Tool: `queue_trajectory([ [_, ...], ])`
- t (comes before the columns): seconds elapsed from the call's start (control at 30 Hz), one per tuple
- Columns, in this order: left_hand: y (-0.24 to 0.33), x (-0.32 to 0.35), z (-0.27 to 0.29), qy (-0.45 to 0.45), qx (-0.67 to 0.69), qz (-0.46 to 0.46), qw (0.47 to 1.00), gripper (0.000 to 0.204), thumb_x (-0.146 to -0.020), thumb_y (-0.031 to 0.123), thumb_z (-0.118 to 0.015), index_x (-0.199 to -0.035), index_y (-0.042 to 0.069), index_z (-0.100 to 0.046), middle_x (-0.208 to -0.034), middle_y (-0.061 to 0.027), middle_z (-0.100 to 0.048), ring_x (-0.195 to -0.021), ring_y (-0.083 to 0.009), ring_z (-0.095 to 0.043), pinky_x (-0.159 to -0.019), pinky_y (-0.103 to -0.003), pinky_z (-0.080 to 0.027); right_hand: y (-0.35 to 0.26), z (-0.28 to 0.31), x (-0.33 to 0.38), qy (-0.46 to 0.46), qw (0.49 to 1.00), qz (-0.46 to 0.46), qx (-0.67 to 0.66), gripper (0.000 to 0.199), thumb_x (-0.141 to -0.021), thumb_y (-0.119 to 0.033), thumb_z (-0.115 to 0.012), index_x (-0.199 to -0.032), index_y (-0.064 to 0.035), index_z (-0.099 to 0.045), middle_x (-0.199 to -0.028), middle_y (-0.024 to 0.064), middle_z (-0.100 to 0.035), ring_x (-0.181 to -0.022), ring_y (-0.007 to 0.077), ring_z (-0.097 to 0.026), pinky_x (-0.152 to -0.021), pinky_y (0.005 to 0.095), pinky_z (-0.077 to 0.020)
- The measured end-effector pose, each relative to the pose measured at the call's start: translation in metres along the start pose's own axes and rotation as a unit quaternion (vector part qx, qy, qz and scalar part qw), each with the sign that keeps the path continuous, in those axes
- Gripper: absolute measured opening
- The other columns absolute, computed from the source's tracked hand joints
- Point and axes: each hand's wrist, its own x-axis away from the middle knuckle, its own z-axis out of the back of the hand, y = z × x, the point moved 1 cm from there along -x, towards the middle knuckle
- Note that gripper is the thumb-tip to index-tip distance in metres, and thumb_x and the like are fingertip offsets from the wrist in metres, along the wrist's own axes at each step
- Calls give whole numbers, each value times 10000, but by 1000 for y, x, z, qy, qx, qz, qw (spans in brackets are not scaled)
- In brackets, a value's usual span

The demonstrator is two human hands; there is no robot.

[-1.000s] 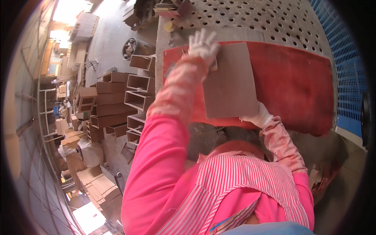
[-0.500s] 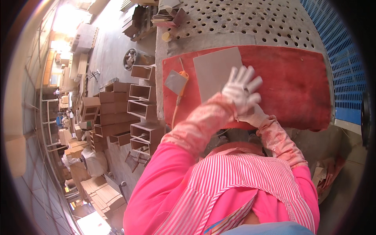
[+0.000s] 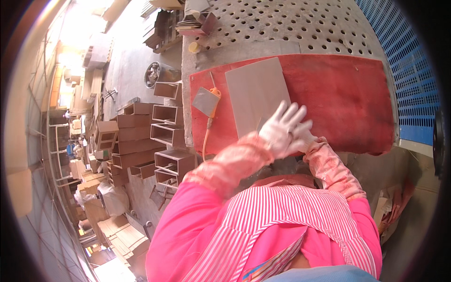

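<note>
My left hand point(image 3: 278, 133), in a white glove, is held over the near edge of the red cloth with its fingers stretched out and apart. It partly covers my right hand point(image 3: 304, 139), also gloved in white, so the right fingers are mostly hidden. Just beyond the hands lies a flat grey-brown board point(image 3: 257, 91) on the red cloth point(image 3: 338, 98). Left of the board rests an orange corded tool with a square grey plate point(image 3: 206, 101).
The cloth covers part of a bench top full of round holes point(image 3: 277, 26). A blue slatted panel point(image 3: 413, 70) stands along the right. Brown open-fronted boxes point(image 3: 164, 114) are stacked on the left, near a round bin point(image 3: 157, 74). A small box of flat pieces point(image 3: 197, 24) sits at the bench's far left.
My left hand has come down and nearer to me, now overlapping my right hand. A small brownish piece seen at my right fingers earlier is hidden now. The board stays on the cloth.
</note>
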Motion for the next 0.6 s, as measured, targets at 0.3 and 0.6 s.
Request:
queue_trajectory([
  [0.3, -131, -28, 26, 117, -67, 224, 965, 624, -1004, 435, -548, -1543, 122, -522, -1615, -256, -408, -1488, -496, -382, -1244, -618, -272, -10, -11, 12, -226, 659, -261, -668, 219, -998, -226, -699, -1179, -109, -734, -1085, 50, -789, -988, 196, -745, -853, 334, -592],
  [0.6, -80, -17, 17, 161, 3, 330, 930, 415, -878, 395, -676, -1192, 124, -662, -1337, -211, -547, -1300, -424, -496, -1135, -610, -323, -8, 4, 5, -272, 781, -224, -515, 236, -943, -247, -741, -1126, -99, -757, -1007, 53, -796, -947, 211, -750, -846, 346, -591],
])
